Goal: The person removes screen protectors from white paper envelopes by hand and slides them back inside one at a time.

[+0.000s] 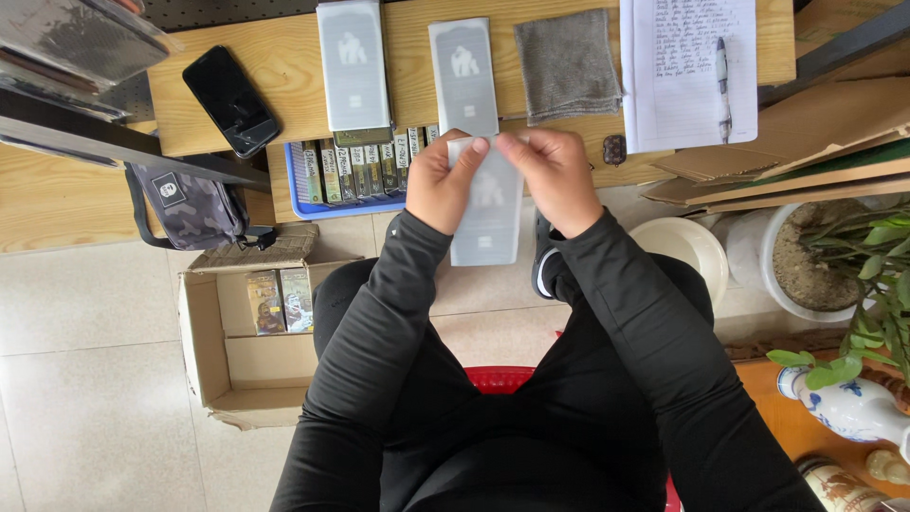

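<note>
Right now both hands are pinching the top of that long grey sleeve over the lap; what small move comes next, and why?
Probably peel or spread the top edge open. The left hand and right hand both pinch the upper end of the grey sleeve, which hangs flat and looks shut. Two similar sleeves lie on the wooden table.
</note>
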